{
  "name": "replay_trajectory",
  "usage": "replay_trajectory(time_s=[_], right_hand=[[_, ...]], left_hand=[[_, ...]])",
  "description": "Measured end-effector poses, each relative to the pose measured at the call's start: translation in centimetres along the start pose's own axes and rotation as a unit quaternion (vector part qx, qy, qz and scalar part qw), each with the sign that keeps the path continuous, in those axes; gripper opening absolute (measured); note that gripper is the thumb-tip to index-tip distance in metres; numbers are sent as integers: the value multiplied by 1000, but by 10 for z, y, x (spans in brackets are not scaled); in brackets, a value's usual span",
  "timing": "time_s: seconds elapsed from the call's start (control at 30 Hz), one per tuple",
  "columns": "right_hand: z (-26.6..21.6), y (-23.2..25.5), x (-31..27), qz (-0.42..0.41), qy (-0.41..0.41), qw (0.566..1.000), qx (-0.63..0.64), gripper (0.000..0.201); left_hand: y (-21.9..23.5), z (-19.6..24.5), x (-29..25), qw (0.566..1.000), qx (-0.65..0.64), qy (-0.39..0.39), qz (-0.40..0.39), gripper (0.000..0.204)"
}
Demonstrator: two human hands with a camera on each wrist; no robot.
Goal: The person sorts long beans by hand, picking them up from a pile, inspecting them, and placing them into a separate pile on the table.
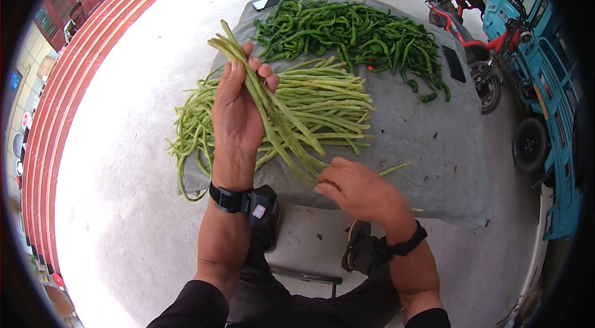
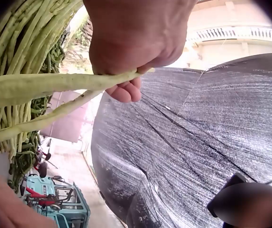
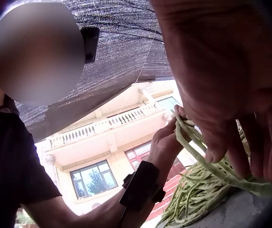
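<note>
My left hand [image 1: 238, 108] grips a small bunch of long green beans [image 1: 273, 114] near their upper ends, thumb on one side and fingers curled on the other. The beans slant down to the right, where my right hand [image 1: 362, 188] pinches their lower ends between thumb and fingers. Under the bunch lies a large pile of long beans [image 1: 328, 96] on a grey cloth [image 1: 421, 136]. The left wrist view shows two held beans [image 2: 46, 88] close up, running to the left hand [image 2: 136, 38]. In the right wrist view, beans [image 3: 207, 166] pass beneath the right hand [image 3: 221, 71].
Green chili peppers [image 1: 347, 27] are heaped at the cloth's far side, between a phone [image 1: 273, 1] and another dark phone [image 1: 453, 64]. A loose bean [image 1: 395, 169] lies near the right hand. Red steps [image 1: 80, 99] rise at left; a blue three-wheeled vehicle [image 1: 551, 99] stands at right.
</note>
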State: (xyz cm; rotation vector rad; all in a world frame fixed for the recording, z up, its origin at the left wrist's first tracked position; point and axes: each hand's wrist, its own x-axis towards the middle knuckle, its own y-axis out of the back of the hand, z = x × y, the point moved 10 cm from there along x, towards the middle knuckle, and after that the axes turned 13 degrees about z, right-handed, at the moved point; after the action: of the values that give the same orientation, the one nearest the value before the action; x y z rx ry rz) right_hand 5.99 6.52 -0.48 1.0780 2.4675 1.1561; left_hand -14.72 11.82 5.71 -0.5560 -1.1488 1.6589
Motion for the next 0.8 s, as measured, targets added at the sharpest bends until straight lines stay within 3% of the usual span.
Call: replay_trajectory(time_s=[0.1, 0.2, 0.3, 0.4, 0.5, 0.6, 0.7, 0.8], right_hand=[[-8, 26, 9, 56, 29, 997, 48, 24], [-9, 60, 21, 166, -40, 984, 58, 16], [-18, 73, 23, 283, 1, 956, 78, 29], [-18, 58, 32, 266, 57, 942, 196, 44], [-17, 38, 38, 188, 6, 917, 351, 45], [-12, 20, 42, 140, 38, 921, 361, 44], [-5, 15, 42, 139, 0, 911, 389, 43], [-6, 20, 40, 129, -17, 931, 342, 39]], left_hand=[[-8, -1, -3, 1000, 6, -6, -11, 36], [-18, -8, -8, 1000, 1, 0, -26, 37], [-32, -19, -16, 999, 5, 14, -42, 37], [-47, -30, -24, 997, -3, 29, -68, 37], [-57, -39, -30, 995, 5, 41, -85, 37], [-59, -40, -30, 996, 16, 48, -80, 36], [-56, -37, -30, 996, 42, 43, -59, 36], [-53, -34, -29, 995, 80, 35, -47, 35]])
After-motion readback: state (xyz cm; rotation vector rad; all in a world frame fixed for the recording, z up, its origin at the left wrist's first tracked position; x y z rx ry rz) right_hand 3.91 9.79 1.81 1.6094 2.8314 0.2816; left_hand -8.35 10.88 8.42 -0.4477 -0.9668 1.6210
